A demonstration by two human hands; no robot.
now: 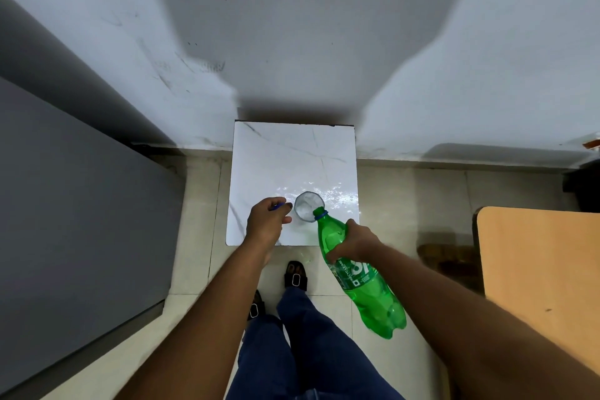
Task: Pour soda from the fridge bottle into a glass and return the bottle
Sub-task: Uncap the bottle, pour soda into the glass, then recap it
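Note:
A clear glass (307, 205) stands near the front edge of a small white marble-top table (292, 156). My right hand (355, 242) grips a green soda bottle (357, 273) by its upper body. The bottle is tilted, its open blue-ringed mouth resting over the glass rim, and fizzy liquid shows in the glass. My left hand (268, 219) rests on the table just left of the glass, fingers closed around a small blue bottle cap (277, 205).
A grey fridge (74, 221) stands at the left. A wooden table (545, 269) fills the right edge. A pale wall (292, 42) rises behind the small table. My legs and sandalled feet (295, 276) stand on the tiled floor below.

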